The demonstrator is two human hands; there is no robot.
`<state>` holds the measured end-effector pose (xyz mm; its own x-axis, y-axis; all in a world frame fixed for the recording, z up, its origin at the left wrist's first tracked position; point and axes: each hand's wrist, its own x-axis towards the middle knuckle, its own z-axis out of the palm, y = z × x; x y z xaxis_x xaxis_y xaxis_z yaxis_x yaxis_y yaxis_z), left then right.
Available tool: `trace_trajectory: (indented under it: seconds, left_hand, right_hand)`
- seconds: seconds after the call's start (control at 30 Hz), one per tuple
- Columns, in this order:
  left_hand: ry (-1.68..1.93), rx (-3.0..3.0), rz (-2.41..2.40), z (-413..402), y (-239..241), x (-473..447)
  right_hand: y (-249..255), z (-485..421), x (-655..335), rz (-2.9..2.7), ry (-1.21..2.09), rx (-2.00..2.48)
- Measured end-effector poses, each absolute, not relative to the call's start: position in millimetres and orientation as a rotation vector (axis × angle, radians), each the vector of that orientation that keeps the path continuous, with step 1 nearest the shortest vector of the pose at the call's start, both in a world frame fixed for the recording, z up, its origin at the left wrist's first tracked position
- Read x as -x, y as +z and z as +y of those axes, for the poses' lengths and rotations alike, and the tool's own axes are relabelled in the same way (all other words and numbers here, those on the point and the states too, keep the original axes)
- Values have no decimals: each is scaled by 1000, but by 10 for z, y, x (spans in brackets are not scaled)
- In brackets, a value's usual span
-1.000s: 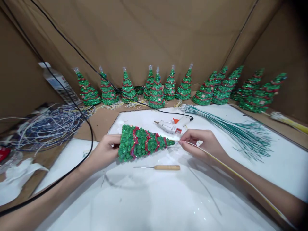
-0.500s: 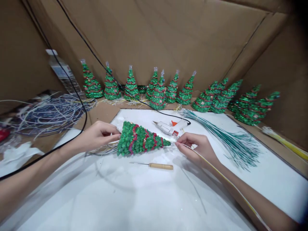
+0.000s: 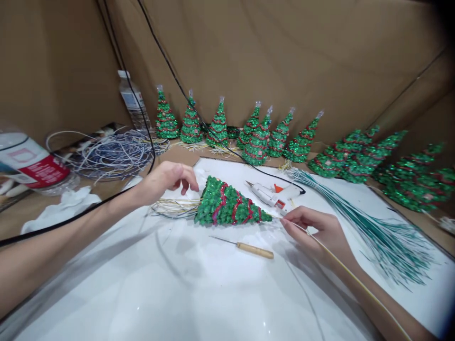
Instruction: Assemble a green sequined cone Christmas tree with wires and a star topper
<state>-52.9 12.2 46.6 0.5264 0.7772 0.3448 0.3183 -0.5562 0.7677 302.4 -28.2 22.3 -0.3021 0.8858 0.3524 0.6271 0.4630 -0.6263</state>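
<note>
A green glitter cone tree (image 3: 229, 208) with red bands lies on its side on the white sheet (image 3: 185, 293), tip pointing right. Thin pale wires (image 3: 174, 207) stick out of its base. My left hand (image 3: 167, 179) hovers just left of the base, fingers loosely apart, holding nothing. My right hand (image 3: 318, 229) rests at the tree's tip, pinching a long thin yellow wire (image 3: 355, 279) that runs back along my forearm. A wooden-handled awl (image 3: 249, 247) lies in front of the tree.
A white glue gun (image 3: 270, 194) with a black cord lies behind the tree. A bundle of green wires (image 3: 369, 222) fans out at right. Several finished trees (image 3: 256, 142) line the cardboard wall. Tangled wire (image 3: 113, 154), a bottle (image 3: 133, 102) and a jar (image 3: 31, 163) sit at left.
My left hand has let go of the tree's base and lifted off to the left. The tree now lies on the sheet. The view has swung left.
</note>
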Motion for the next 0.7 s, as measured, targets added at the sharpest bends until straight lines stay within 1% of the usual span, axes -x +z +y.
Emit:
trace_trajectory:
  seconds: [0.1, 0.27, 0.43, 0.7]
  left_hand:
    - [721, -2259, 748, 62, 469, 483]
    - [546, -2460, 797, -18, 484, 419]
    - [512, -2480, 847, -19, 423, 384]
    - [543, -2339, 883, -1, 428, 379]
  right_hand:
    - [232, -286, -3020, -2010, 494, 1257]
    - [234, -284, -3023, -2003, 478, 1268]
    - [247, -286, -3033, -2014, 471, 1272]
    - [263, -299, -3027, -1969, 444, 1260]
